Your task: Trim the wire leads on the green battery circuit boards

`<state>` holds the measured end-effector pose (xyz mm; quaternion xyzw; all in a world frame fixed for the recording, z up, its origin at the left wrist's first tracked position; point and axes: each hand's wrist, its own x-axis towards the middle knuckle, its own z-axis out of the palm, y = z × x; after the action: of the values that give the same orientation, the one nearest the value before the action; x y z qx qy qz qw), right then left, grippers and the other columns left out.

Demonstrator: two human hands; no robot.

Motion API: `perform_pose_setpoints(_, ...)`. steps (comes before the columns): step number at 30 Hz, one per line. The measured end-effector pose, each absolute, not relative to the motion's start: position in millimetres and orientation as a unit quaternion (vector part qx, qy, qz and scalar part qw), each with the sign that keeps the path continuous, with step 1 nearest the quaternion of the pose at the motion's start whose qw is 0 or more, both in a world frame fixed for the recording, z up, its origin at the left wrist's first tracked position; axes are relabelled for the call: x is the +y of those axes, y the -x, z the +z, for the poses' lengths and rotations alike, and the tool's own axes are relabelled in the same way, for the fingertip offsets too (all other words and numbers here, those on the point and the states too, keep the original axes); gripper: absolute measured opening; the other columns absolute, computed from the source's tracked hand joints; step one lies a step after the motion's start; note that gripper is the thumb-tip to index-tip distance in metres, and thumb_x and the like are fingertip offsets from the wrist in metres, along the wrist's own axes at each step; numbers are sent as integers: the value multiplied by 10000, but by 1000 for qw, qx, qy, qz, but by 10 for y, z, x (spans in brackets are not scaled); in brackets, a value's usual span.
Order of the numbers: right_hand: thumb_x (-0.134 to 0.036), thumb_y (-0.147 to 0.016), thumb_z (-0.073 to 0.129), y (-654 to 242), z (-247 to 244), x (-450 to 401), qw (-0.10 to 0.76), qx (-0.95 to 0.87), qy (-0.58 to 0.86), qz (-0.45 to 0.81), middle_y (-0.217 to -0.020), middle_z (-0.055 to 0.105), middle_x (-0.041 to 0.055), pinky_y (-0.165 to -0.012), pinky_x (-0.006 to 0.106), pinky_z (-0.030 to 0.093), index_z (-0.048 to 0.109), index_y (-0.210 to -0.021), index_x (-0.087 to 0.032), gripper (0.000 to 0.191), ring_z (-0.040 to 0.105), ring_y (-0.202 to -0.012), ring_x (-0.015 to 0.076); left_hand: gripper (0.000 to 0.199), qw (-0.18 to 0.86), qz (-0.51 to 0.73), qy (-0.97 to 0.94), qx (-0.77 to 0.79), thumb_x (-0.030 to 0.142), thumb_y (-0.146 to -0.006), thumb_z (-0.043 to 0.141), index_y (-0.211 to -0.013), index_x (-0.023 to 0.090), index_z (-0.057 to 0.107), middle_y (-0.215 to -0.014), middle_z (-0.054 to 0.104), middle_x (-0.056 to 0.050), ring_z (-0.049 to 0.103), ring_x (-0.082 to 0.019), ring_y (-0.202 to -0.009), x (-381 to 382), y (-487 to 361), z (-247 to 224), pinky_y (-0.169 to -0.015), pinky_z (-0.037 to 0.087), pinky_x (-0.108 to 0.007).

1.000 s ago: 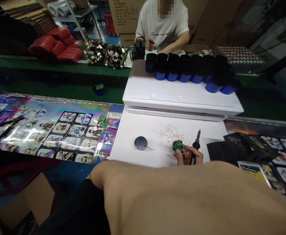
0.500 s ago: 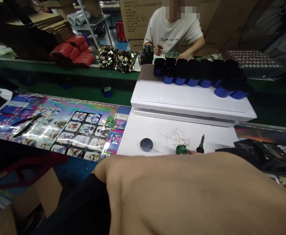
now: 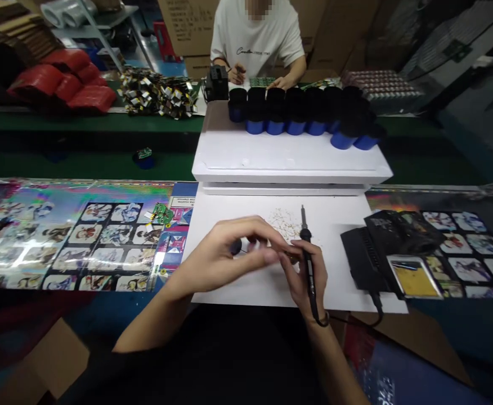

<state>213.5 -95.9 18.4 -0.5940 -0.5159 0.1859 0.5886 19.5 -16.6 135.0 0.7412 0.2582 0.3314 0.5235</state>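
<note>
One white sheet (image 3: 213, 209) is lying flat; at its far end one foam slab (image 3: 288, 157) is supporting at least seven blue-black cylinders (image 3: 296, 125). The right hand (image 3: 314, 267) is gripping one soldering iron (image 3: 307, 253), tip upward, over the sheet. The left hand (image 3: 221, 256) is curving — its pinch is too blurred to tell — and partly blocking one dark disc (image 3: 236, 246).

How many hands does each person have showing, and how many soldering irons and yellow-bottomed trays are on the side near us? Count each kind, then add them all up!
Nearest person's hands, left hand and right hand: 2
Co-worker's hands: 2
Soldering iron: 1
Yellow-bottomed tray: 1
Total: 6
</note>
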Motion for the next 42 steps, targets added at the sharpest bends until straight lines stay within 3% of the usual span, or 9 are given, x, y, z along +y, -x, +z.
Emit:
perform_pose_setpoints(3,-232,-946,781,-2167,172,-966,560,-576,561,202,-971,802,1,-763,342,674,656,-1225,-288,311,802,-846,197,265,444,333,-774,306,369,-968,760,-1197,235,760,-1091,736,-87,660,-188,-870,-84,-282,986,-727,533,-303)
perform_pose_setpoints(6,-177,-952,755,-2120,194,-930,549,-610,535,204,-1080,796,15,-818,356,671,638,-1289,-308,380,789,-902,191,165,434,301,-791,309,338,-998,722,-1098,215,767,-983,741,-60,647,-155,-794,-100,-271,723,-672,501,-268)
perform_pose_setpoints(11,-132,-938,736,-1974,175,-867,603,-570,531,171,-1220,742,52,-783,373,653,585,-1326,-314,454,716,-861,176,202,572,316,-651,385,366,-971,747,-1059,185,729,-889,732,-42,715,-162,-794,-165,-236,578,-732,594,-276)
perform_pose_setpoints(14,-136,-894,773,-1907,139,-853,618,-572,520,140,-1248,723,74,-791,393,653,543,-1351,-316,542,731,-985,216,300,668,346,-529,392,370,-926,798,-1143,188,700,-883,652,1,709,-132,-763,-205,-259,525,-737,619,-263)
perform_pose_setpoints(23,-160,-843,860,-1915,106,-828,572,-647,478,160,-1329,708,92,-1045,573,610,520,-1418,-338,691,713,-1236,310,326,668,443,-459,383,350,-921,806,-1153,209,626,-944,592,4,657,-111,-834,-392,-359,383,-762,572,-224)
perform_pose_setpoints(29,-192,-851,827,-1982,182,-858,581,-609,507,186,-1248,731,87,-945,509,648,521,-1333,-308,583,725,-1198,293,288,543,442,-599,390,315,-1004,680,-1270,237,602,-1075,638,-66,670,-191,-998,-281,-66,425,-817,585,-301)
perform_pose_setpoints(32,-193,-821,850,-2116,153,-898,585,-592,520,192,-1237,724,97,-897,477,647,526,-1304,-290,591,728,-1171,289,433,422,360,-734,392,250,-937,731,-1347,260,590,-1424,579,-138,558,-303,-1373,-120,278,441,-1042,556,-420)
perform_pose_setpoints(36,-182,-808,868,-2300,37,-945,578,-576,534,223,-1256,722,108,-929,471,627,539,-1289,-273,590,719,-1190,286,687,438,182,-814,336,244,-886,786,-1503,303,491,-1704,353,-131,355,-350,-1583,-30,506,340,-1269,383,-543)
perform_pose_setpoints(42,-175,-832,838,-2368,-54,-992,561,-581,552,210,-1287,725,119,-949,482,603,536,-1293,-273,560,707,-1227,292,408,416,243,-809,337,233,-965,702,-1360,263,608,-1442,554,-135,580,-276,-1387,-121,167,10,-1179,498,-454)
